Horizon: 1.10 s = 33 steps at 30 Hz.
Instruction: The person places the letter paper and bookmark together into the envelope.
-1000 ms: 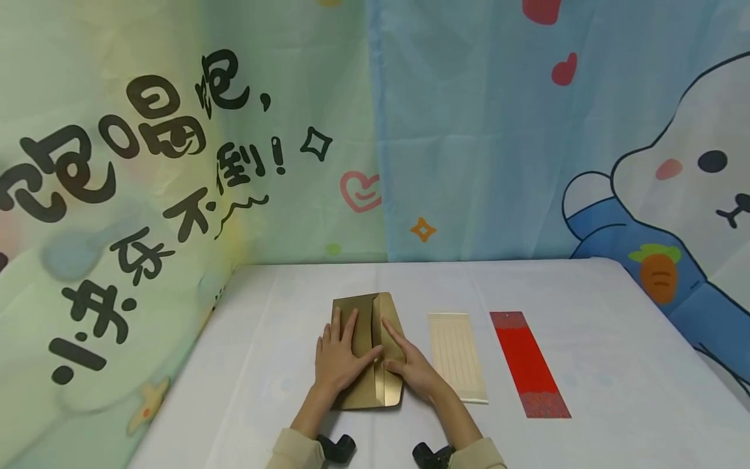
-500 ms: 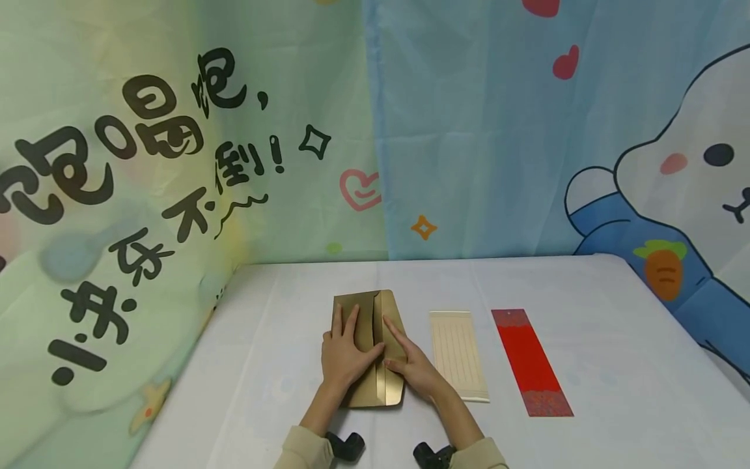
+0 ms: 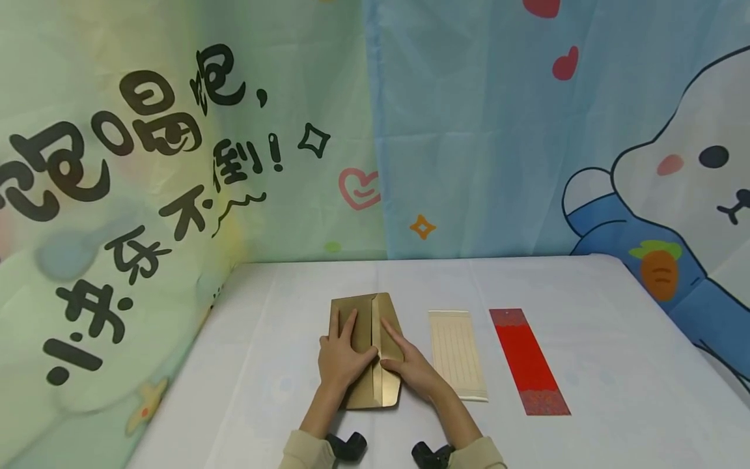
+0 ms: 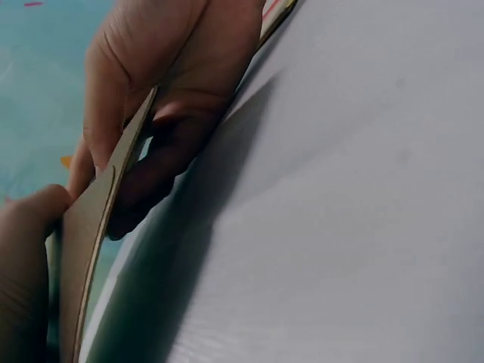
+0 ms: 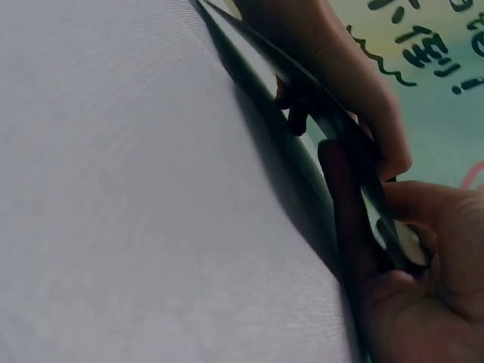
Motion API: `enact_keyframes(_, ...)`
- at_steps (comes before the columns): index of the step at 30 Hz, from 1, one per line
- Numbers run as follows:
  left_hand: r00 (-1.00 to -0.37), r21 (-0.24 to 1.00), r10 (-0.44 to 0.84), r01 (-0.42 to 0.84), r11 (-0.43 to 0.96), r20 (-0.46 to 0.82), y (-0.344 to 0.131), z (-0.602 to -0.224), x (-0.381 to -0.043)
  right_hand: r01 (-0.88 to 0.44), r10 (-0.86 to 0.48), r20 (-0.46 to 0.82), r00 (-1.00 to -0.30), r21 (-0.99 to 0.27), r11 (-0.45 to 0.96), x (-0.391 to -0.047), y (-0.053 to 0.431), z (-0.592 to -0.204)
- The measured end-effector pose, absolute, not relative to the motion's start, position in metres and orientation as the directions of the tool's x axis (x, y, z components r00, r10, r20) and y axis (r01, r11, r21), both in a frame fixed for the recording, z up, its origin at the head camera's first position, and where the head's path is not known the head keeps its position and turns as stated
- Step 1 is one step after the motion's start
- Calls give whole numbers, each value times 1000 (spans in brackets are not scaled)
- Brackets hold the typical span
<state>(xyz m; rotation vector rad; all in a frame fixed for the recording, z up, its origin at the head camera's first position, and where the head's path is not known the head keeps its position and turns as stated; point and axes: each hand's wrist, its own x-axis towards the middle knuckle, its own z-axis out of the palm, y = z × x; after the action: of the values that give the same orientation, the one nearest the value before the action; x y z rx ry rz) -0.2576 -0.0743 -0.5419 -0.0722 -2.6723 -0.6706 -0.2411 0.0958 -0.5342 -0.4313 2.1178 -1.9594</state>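
A flat gold card envelope (image 3: pixel 362 306) with a long folded flap lies before me, held slightly up from the white cloth. My left hand (image 3: pixel 340 361) grips its left part. Two of that hand's fingers stretch over the top, while other fingertips show beneath the card in the right wrist view. With my right hand (image 3: pixel 417 374) I pinch the flap side, the thumb and a finger on top and other fingers underneath. Both thumbs are close together at the flap's fold. In the left wrist view the envelope (image 4: pixel 87 234) appears edge-on, with shadow below it.
Just right of my right hand lies a cream slatted or lined sheet (image 3: pixel 459 355). Farther right is a red strip (image 3: pixel 530 365) with patterned ends. White cloth (image 3: pixel 275 365) covers the table, and printed curtains (image 3: pixel 469 150) hang along its back and left side.
My left hand has shifted a little to the right, its outer fingers tucking in at the envelope's left edge. The dark gap along the flap has narrowed. My right hand keeps its hold.
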Motion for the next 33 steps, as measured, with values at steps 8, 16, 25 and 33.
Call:
enact_keyframes(8,-951,465,-67,86,881,303,-74,-542,-259,-94,-226,52,-973,-979,178,-236,96,-530)
enact_keyframes(16,-949,454,-62,90,886,309,-77,-544,-263,-284,156,380,-912,-858,428,-229,134,-520)
enact_keyframes(25,-946,422,-46,100,901,322,-80,-543,-265,-130,179,376,-909,-665,736,-216,174,-533)
enact_keyframes(33,-942,389,-26,113,914,335,-78,-545,-264,-75,79,265,-961,-522,850,-217,180,-551)
